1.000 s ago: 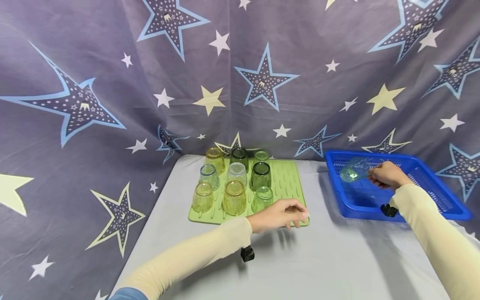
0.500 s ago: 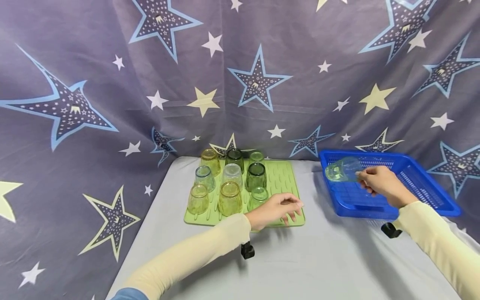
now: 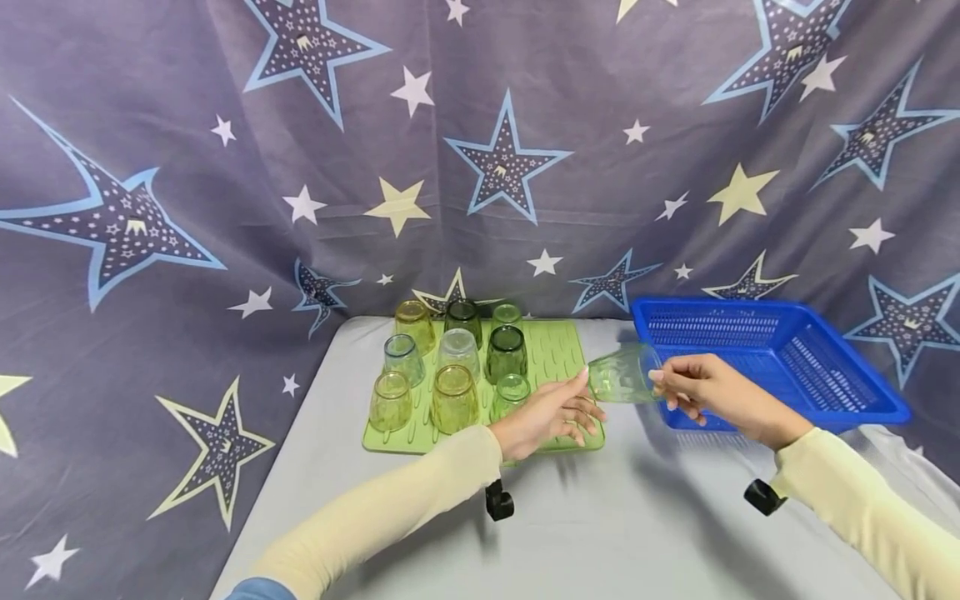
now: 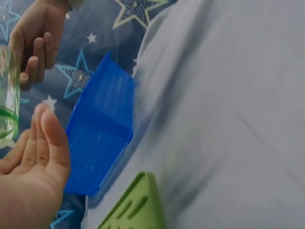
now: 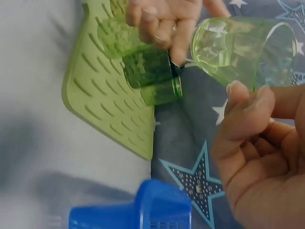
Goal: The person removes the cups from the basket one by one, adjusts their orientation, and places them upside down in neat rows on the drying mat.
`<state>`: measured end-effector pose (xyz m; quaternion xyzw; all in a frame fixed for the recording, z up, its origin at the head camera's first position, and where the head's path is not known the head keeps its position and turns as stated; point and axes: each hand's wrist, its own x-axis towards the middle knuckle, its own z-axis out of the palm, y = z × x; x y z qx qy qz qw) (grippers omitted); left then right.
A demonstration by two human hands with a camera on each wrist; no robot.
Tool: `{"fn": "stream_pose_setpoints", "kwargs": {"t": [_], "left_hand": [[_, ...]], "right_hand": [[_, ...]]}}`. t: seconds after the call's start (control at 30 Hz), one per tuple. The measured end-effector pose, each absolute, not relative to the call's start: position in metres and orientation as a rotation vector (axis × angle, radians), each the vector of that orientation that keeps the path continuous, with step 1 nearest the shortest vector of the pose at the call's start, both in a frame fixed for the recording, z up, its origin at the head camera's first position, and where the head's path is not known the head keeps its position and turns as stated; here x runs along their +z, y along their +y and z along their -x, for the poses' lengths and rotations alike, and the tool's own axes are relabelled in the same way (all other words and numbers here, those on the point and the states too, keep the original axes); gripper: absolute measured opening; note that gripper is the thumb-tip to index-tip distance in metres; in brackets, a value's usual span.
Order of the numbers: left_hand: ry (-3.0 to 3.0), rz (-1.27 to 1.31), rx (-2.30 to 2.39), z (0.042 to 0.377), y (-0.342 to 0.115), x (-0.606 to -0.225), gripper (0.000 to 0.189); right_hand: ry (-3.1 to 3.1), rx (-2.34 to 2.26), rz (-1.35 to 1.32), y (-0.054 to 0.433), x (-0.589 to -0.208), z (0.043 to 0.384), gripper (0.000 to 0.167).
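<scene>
My right hand point(image 3: 716, 392) pinches a pale green drinking glass point(image 3: 624, 375) by its rim. The glass lies tilted on its side in the air, with its base toward my left hand point(image 3: 551, 415). That hand is held out with its fingers spread and loosely bent, its thumb close to the glass's base; whether they touch I cannot tell. Below and behind it, a green draining mat point(image 3: 561, 354) bears several upside-down glasses, among them a yellow glass point(image 3: 454, 400), a dark green glass point(image 3: 507, 354) and a light green glass point(image 3: 512, 393) partly hidden by my left hand.
A blue plastic basket point(image 3: 795, 367) with slotted walls stands right of the mat, just behind my right hand. A grey-white cloth point(image 3: 600, 517) covers the table. The star-patterned curtain point(image 3: 510, 242) hangs along the back and left.
My right hand has carried the green glass leftward out from over the basket to my left hand. The left hand has stayed near the mat, its thumb lifting and spreading. The head view has shifted slightly right.
</scene>
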<state>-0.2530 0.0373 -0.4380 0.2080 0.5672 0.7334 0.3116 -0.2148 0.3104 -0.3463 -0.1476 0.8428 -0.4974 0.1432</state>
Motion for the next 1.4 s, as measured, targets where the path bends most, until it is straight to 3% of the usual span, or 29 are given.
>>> {"fn": "stream_pose_setpoints", "kwargs": {"t": [0.43, 0.63, 0.8, 1.07, 1.4], "left_hand": [[1.265, -0.553, 2.072, 0.252, 0.033, -0.434, 0.029], [1.430, -0.614, 2.058, 0.257, 0.028, -0.431, 0.037], [1.639, -0.571, 2.031, 0.264, 0.023, -0.425, 0.036], [1.959, -0.542, 1.900, 0.283, 0.009, -0.404, 0.051], [2.484, -0.590, 1.571, 0.310, -0.001, -0.387, 0.064]], "right_hand": [[2.372, -1.393, 0.549, 0.308, -0.365, 0.212, 0.038], [2.417, -1.368, 0.427, 0.322, -0.377, 0.215, 0.032], [2.581, -1.325, 0.303, 0.346, -0.386, 0.215, 0.043], [2.764, -1.155, 0.155, 0.368, -0.390, 0.215, 0.054], [2.833, -0.979, 0.127, 0.367, -0.389, 0.214, 0.041]]}}
